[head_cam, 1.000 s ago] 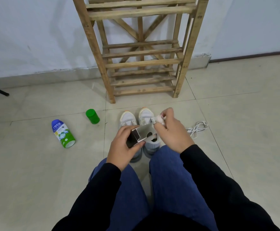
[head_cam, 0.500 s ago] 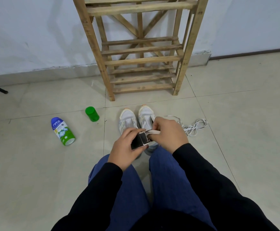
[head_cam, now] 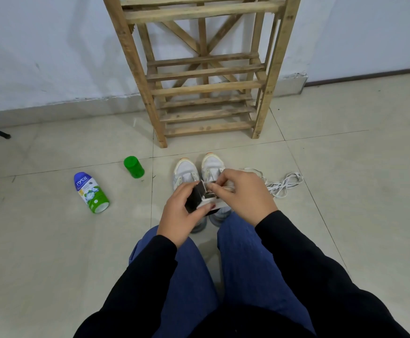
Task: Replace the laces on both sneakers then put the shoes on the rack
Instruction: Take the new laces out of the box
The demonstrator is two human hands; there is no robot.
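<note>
Here the left hand grips a small box and the right hand pinches what seems a lace from it, above the sneakers on the floor before the rack; a hurried pull could knot it or spill the box.

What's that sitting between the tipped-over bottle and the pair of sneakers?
A small green cap stands upright between the bottle and the sneakers, touching neither. The head view shows it.
</note>
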